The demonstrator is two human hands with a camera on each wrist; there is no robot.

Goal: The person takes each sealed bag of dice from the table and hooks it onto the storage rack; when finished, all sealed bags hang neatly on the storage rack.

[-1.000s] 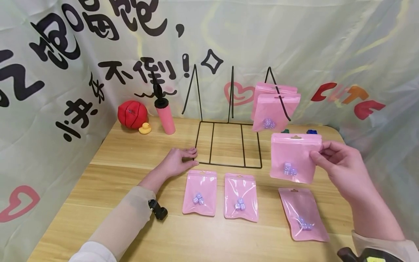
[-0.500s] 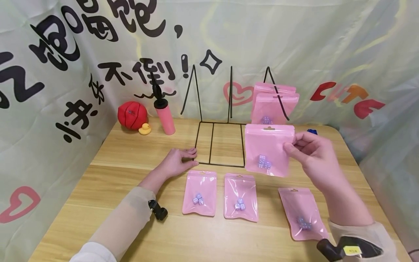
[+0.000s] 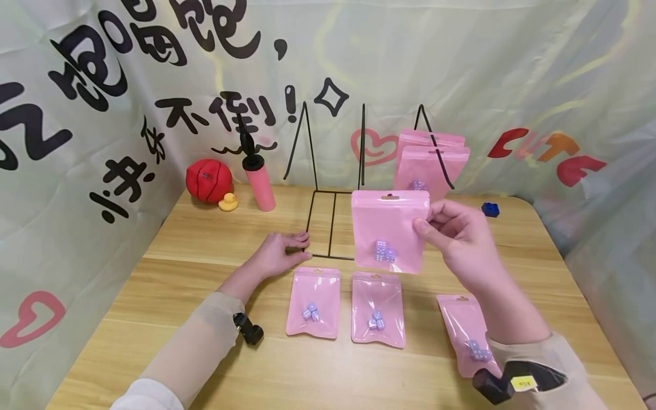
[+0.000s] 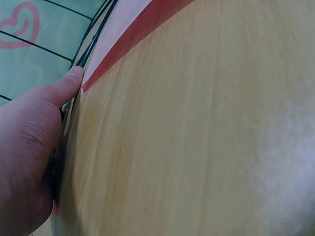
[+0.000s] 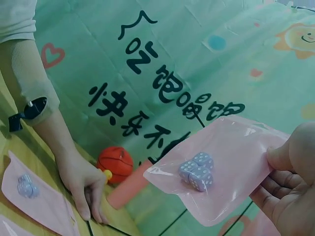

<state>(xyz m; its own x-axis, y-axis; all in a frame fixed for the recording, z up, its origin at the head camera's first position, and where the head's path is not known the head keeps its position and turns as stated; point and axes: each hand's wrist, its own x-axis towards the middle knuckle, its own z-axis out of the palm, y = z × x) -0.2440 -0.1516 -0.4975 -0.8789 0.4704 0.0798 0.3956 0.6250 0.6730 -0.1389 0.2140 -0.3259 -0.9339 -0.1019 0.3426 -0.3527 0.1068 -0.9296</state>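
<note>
A pink zip bag [image 3: 386, 222] with several pale purple dice hangs upright from my right hand [image 3: 458, 242], pinched by its right edge between thumb and fingers. Behind it stands a black wire display rack [image 3: 332, 225] with upright hooks; the bag hides the right part of its base. My left hand [image 3: 279, 252] holds the rack's front left corner, thumb at the front wire and fingers on the side wire. In the left wrist view the thumb [image 4: 69, 86] lies along this wire. Two more pink bags [image 3: 435, 171] hang on the rack's right hook.
Flat on the table lie a left pink bag [image 3: 314, 290], a middle one [image 3: 377, 293] and a right one [image 3: 456, 313], partly under my right forearm. Behind are a red ball [image 3: 209, 180], yellow duck [image 3: 228, 201], pink pump [image 3: 261, 185] and blue piece [image 3: 490, 209].
My right hand has carried the pink bag leftward and slightly up, from right of the rack to before its middle. The left hand has stayed at the rack's corner.
</note>
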